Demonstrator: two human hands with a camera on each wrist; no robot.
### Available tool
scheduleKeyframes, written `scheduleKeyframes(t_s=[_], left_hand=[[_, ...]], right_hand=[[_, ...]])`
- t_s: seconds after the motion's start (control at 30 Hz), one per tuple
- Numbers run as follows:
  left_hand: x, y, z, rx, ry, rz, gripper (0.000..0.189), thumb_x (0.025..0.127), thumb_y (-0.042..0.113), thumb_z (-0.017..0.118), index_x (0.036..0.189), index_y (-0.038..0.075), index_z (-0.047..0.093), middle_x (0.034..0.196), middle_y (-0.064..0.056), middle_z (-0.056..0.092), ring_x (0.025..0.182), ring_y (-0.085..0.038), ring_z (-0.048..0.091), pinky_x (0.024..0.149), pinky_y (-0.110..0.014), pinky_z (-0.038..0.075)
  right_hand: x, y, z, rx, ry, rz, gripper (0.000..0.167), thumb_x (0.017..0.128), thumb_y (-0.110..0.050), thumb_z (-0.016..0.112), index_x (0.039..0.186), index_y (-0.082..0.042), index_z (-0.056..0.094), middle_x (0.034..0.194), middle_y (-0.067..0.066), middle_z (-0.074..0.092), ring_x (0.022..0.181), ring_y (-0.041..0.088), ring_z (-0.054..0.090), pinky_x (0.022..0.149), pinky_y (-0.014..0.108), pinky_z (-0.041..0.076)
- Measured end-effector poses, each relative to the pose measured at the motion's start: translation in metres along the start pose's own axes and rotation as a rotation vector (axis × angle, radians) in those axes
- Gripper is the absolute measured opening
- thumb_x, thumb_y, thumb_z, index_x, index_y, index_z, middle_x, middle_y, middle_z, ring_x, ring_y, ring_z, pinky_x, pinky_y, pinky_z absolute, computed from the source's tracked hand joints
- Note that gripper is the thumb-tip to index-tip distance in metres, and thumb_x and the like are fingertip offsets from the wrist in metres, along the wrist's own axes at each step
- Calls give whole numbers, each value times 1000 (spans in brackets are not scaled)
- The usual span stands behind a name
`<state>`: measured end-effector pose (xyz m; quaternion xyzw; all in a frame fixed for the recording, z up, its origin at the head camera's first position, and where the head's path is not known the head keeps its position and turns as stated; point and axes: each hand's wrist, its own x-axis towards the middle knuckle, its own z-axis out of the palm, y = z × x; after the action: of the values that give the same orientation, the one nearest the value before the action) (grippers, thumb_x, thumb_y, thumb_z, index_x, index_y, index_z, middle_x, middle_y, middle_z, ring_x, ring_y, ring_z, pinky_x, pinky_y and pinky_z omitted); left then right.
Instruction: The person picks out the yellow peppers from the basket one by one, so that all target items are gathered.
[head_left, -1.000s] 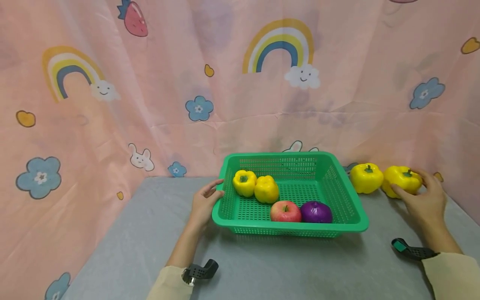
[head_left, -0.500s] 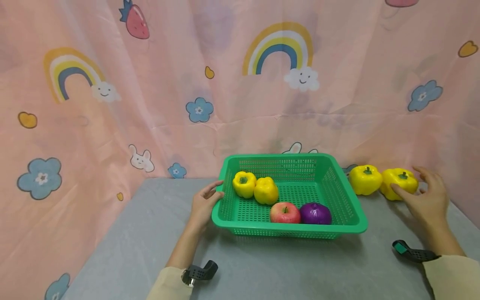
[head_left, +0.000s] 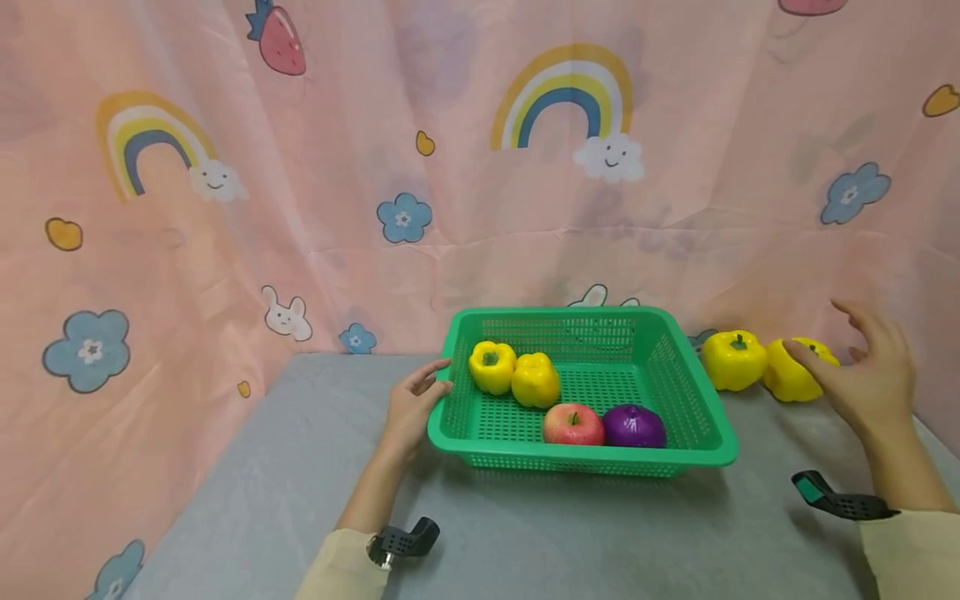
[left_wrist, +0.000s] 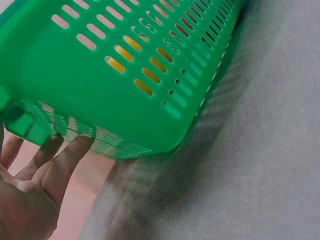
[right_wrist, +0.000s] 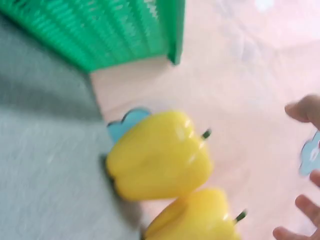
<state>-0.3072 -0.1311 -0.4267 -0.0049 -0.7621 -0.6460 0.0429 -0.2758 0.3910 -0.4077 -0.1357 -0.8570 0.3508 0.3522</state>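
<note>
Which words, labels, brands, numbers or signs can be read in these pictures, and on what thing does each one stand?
None can be read.
Green basket: squiggly shapes among the slots in the left wrist view, too unclear to tell if they are letters.
Pink cloth: printed drawings, no words visible.
Wrist devices: no readable marking.
Yellow peppers, apple, purple item: no label visible.
</note>
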Motion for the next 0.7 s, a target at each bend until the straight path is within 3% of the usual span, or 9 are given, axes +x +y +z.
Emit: scheduleKeyframes(t_s=[0.23, 0.33, 0.5, 0.7], left_hand=[[1, -1, 1, -4, 2, -3, 43, 89, 18, 67, 132, 20, 69, 152, -12, 52, 146, -33, 44, 114, -56, 41], [1, -1, 0, -9, 4, -7, 43, 89, 19, 67, 132, 20, 69, 150, -14, 55, 143, -33, 47, 112, -55, 44], [0, 0, -1, -19, 16, -7, 42, 89, 18, 67, 131, 20, 69, 147, -14, 57, 142, -33, 48, 113, -56, 42], [1, 0, 0, -20, -6, 1, 43, 89, 18, 67, 132, 19, 69, 148, -14, 56, 144, -33, 46, 115, -58, 39]], right_hand=[[-2, -31, -13, 15, -97, -35, 64, 96, -29, 65, 155, -14, 42, 162, 17, 37, 149, 41, 33, 125, 34, 26], [-5, -45, -18, 38, -126, -60, 64, 97, -30, 64, 155, -16, 42, 164, 12, 35, 152, 35, 31, 126, 36, 25], [-14, -67, -23, 92, -187, -102, 65, 96, -31, 66, 156, -28, 40, 165, -5, 34, 154, 17, 29, 124, 23, 24], [-24, -86, -21, 131, -239, -218, 65, 95, -24, 69, 155, -26, 43, 159, -6, 41, 147, 6, 34, 114, 7, 24]])
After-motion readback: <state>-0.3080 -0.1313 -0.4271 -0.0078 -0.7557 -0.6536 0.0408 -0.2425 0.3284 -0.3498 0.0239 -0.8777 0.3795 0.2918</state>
